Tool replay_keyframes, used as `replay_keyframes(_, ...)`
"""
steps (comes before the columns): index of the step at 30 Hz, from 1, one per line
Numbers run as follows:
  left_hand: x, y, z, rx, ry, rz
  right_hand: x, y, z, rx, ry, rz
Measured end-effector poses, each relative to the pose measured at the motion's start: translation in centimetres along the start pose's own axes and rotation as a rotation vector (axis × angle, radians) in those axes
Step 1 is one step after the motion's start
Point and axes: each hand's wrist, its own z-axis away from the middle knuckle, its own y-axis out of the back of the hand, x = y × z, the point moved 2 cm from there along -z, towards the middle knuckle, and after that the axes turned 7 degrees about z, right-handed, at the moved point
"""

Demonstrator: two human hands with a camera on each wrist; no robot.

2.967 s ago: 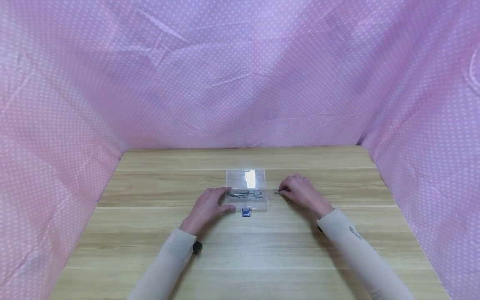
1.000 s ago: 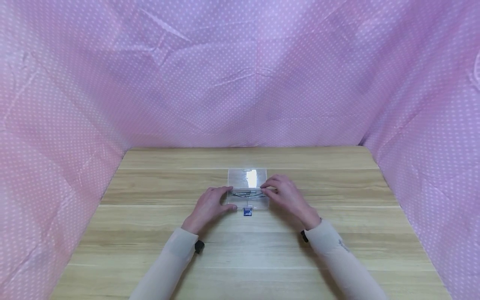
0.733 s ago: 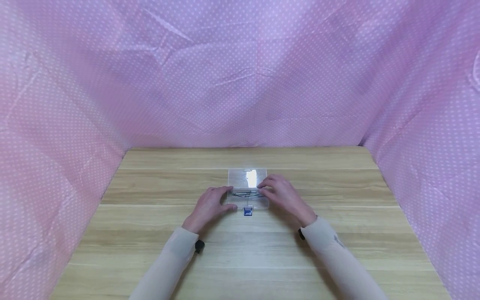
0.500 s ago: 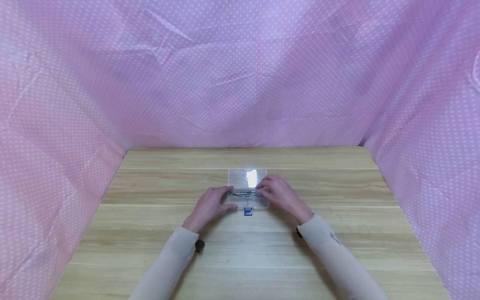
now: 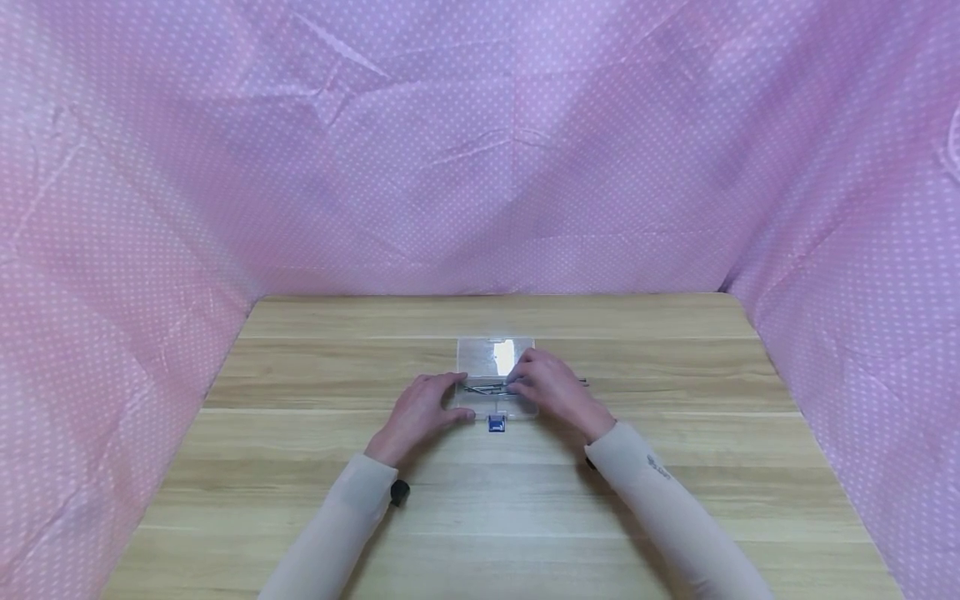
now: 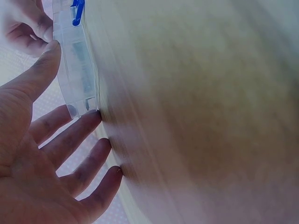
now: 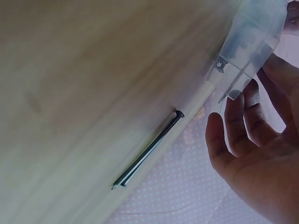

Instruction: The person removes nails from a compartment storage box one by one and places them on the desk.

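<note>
A clear plastic box with a blue latch lies on the table, its lid folded back. Several steel nails lie in its rear compartment. My left hand grips the box's left end, thumb at the front edge and fingers at the back. My right hand reaches over the right end, thumb and index finger pinching a nail above the rear compartment; the fingertips mostly cover it. In the right wrist view, its other fingers curl beside the box's end. Two nails lie side by side on the table.
The wooden table extends around the box on all sides. Pink dotted cloth hangs behind it and along both sides. The two loose nails are right of the box, partly hidden by the right hand in the head view.
From the tabletop nails, my right hand has moved left to the box and then slid further left over the rear compartment. My left hand has stayed at the box's left end.
</note>
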Motion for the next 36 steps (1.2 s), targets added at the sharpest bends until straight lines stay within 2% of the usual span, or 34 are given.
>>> replay_keyframes(5,0.2,-0.4,0.4,0.012,0.003,-0.001,0.2,-0.1,0.0,-0.031,-0.023,-0.006)
replay_keyframes(23,1.6,-1.5,1.4,0.044,0.011,-0.036,1.2,0.7,-0.3,-0.108,0.202,0.108)
replay_keyframes(29,1.6,-1.6,1.4,0.044,0.028,-0.03,1.5,0.4,-0.7,-0.107,0.246,0.125)
replay_keyframes(36,1.5,-1.5,1.4,0.051,0.012,-0.028,1.7,0.2,-0.9,-0.082,0.272,0.134)
